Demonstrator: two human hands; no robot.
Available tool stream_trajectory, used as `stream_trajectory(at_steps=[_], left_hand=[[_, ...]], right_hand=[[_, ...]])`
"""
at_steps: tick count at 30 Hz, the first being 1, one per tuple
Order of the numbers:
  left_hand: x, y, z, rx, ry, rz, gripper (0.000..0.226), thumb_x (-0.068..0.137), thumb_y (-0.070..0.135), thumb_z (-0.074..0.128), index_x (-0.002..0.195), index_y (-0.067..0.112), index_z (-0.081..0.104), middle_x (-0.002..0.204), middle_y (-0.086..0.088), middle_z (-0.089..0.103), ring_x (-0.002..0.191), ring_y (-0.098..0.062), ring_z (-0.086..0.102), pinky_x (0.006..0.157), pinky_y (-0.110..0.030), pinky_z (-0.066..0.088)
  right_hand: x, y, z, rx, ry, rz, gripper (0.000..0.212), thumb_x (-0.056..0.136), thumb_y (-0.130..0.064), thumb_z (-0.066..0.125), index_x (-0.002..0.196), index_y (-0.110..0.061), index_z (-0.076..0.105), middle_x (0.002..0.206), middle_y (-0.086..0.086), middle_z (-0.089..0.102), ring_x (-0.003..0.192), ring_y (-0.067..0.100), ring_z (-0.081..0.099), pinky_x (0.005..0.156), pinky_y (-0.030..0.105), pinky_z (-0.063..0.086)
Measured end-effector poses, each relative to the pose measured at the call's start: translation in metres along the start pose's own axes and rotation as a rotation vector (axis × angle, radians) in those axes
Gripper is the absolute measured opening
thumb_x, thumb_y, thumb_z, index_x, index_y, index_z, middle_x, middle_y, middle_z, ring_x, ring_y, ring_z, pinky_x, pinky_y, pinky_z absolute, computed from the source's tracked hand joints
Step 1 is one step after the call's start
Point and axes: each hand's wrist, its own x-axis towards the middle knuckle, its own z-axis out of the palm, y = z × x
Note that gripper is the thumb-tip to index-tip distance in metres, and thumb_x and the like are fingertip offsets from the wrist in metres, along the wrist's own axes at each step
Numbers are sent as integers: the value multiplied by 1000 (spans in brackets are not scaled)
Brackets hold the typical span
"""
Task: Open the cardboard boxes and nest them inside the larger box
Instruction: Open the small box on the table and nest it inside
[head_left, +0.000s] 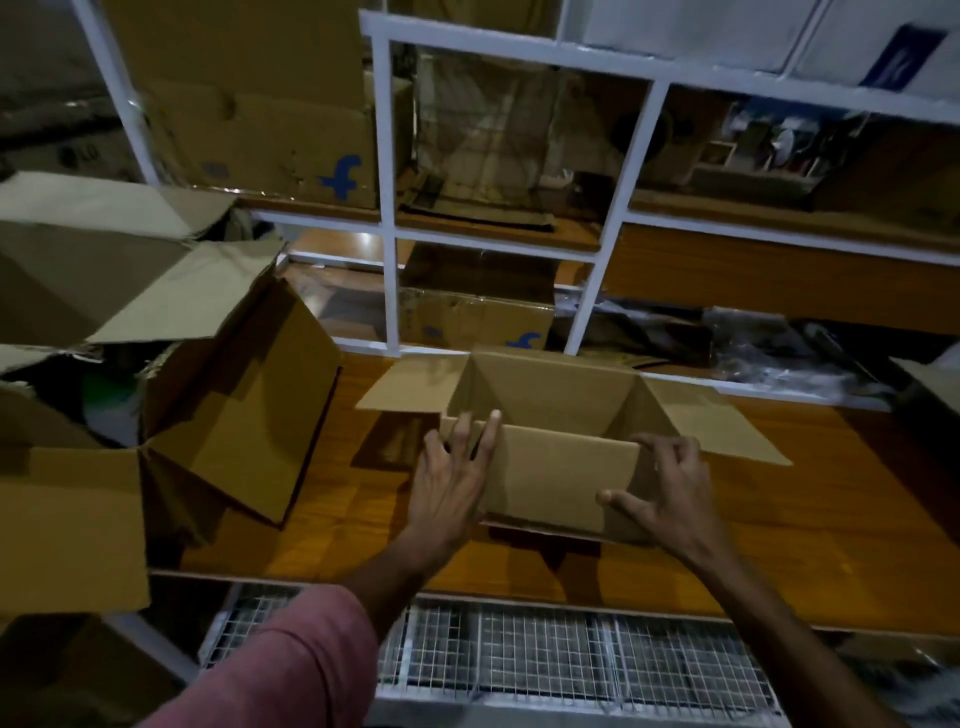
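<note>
Flaps splayed, small box (556, 415) stands open; both hands' spread fingers (491, 431) grip it.

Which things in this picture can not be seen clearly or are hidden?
Head view only:
- Small open box: its floor is hidden behind the near wall.
- Left hand and right hand: palms face away.
- Larger box: cut off by the left edge; its contents are too dark.
- Shelf contents: dim and blurred.
</note>
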Motion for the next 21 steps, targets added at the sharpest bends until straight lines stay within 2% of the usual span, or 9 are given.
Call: stream_trajectory(at_steps=[5, 7, 10, 13, 17, 21], left_hand=[[11, -17, -66, 4, 196, 51, 136, 58, 50, 92, 158, 27, 3, 154, -16, 14, 120, -44, 40, 89, -57, 53], [15, -31, -100, 61, 241, 60, 138, 58, 47, 93, 159, 27, 0, 157, -14, 10, 127, -48, 37, 93, -59, 51], [18, -58, -158, 163, 349, 30, 135, 62, 39, 92, 160, 25, 2, 166, -10, 0, 130, -55, 34, 93, -61, 51], [9, -87, -208, 237, 440, -25, 124, 69, 32, 87, 160, 25, 3, 169, -6, -4, 125, -54, 34, 89, -60, 55], [-5, -137, -259, 251, 532, -78, 124, 67, 27, 89, 160, 27, 8, 167, -8, 5, 124, -53, 33, 81, -61, 57], [-24, -197, -295, 275, 560, -151, 123, 62, 29, 93, 158, 23, 17, 162, -15, 17, 119, -54, 35, 76, -63, 56]], right_hand=[[4, -38, -26, -53, 75, -168, 117, 60, -48, 94, 151, -34, 22, 146, 6, 19, 131, 38, 28, 101, 58, 45], [12, -60, -38, -35, 121, -245, 121, 58, -47, 95, 150, -39, 17, 150, 9, 16, 136, 41, 25, 103, 62, 42], [28, -104, -54, -24, 195, -351, 122, 59, -47, 95, 153, -32, 19, 156, 12, 13, 138, 44, 24, 104, 66, 41], [39, -157, -65, -6, 278, -443, 119, 61, -51, 92, 155, -28, 23, 160, 12, 10, 140, 45, 24, 103, 67, 41], [51, -229, -71, 42, 331, -534, 117, 63, -51, 91, 154, -31, 21, 160, 11, 11, 142, 43, 25, 101, 65, 45], [62, -305, -62, 53, 328, -640, 118, 63, -52, 91, 154, -32, 19, 155, 12, 15, 137, 40, 31, 94, 60, 51]])
